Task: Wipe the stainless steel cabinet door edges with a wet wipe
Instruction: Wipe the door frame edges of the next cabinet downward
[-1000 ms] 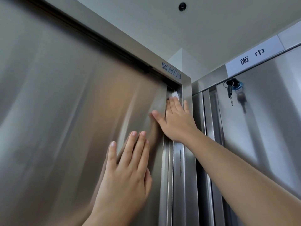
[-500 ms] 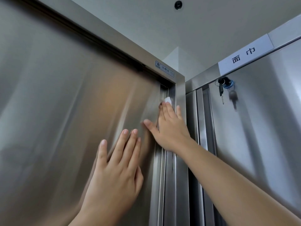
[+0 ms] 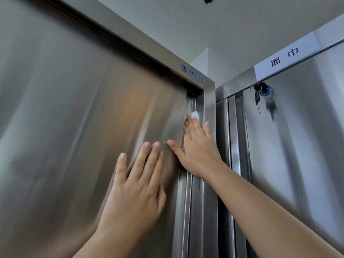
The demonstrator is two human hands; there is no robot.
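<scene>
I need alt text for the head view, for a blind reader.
A right hand presses a white wet wipe against the right edge of a brushed stainless steel cabinet door; the left hand lies flat on the door.

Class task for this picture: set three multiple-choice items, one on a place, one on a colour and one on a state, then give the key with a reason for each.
1. Where is the wipe?
A. In a bucket.
B. Under the right hand's fingertips, at the door's right edge.
C. On the floor.

2. What colour is the wipe?
A. White.
B. Red.
C. Black.

3. How does the left hand lie?
A. In a fist.
B. Round a handle.
C. Flat against the door, fingers straight.

Key:
1 B: the wipe peeks out just above the fingertips at the edge.
2 A: it shows white against the grey steel.
3 C: the fingers are straight and meet their reflection in the panel.
</scene>
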